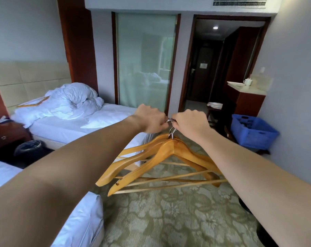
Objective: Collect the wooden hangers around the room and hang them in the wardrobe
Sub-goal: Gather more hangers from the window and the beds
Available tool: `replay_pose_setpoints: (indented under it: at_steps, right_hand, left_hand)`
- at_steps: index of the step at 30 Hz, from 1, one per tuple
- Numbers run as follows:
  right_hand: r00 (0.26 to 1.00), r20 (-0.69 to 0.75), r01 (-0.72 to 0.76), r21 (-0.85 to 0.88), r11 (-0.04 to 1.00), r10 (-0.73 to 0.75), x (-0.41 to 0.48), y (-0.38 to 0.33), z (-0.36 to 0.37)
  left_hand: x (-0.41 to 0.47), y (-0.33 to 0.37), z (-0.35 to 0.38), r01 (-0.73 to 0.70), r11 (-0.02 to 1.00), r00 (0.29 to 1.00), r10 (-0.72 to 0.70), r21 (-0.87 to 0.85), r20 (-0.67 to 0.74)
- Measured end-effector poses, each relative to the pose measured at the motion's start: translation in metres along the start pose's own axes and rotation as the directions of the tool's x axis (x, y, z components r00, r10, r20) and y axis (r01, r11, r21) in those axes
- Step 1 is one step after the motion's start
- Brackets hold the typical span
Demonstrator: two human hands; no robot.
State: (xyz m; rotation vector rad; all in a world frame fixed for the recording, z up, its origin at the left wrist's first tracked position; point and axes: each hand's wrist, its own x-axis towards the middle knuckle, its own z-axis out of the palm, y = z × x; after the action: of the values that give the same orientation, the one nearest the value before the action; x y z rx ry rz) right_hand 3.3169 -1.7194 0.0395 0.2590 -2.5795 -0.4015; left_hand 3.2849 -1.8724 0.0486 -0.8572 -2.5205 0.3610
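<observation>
Several wooden hangers (161, 157) with metal hooks (171, 129) dangle in a bunch over the patterned carpet, in the middle of the head view. My left hand (151, 118) and my right hand (190, 122) meet at the top of the bunch, both with fingers curled round the hooks. The hanger bodies and their crossbars fan out below my hands. The dark wooden wardrobe (240, 65) stands in the entry corridor at the far right, its inside hidden from here.
An unmade bed (76, 122) lies at left, a second bed (79, 220) at the lower left. A dark bin (29, 147) and nightstand (6, 132) sit between them. A blue crate (252, 132) and a counter (247, 90) line the right wall.
</observation>
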Motion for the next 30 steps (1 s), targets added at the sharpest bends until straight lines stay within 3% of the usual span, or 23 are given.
replay_pose_setpoints:
  at_steps: [8,13,30]
  right_hand:
    - [0.998,0.004,0.061,0.040,0.997,-0.061,0.047,0.001,0.054]
    - [0.997,-0.020,0.071,0.055,0.996,-0.070,0.093,0.000,0.082]
    - [0.984,-0.074,0.169,0.100,0.980,-0.162,0.271,-0.045,0.149]
  left_hand:
    - [0.031,-0.021,0.041,0.031,0.999,0.996,-0.032,0.004,0.088]
    - [0.059,-0.049,0.064,0.061,0.998,0.995,-0.063,0.031,0.073]
    - [0.138,-0.197,0.152,0.126,0.989,0.988,-0.132,0.080,0.080]
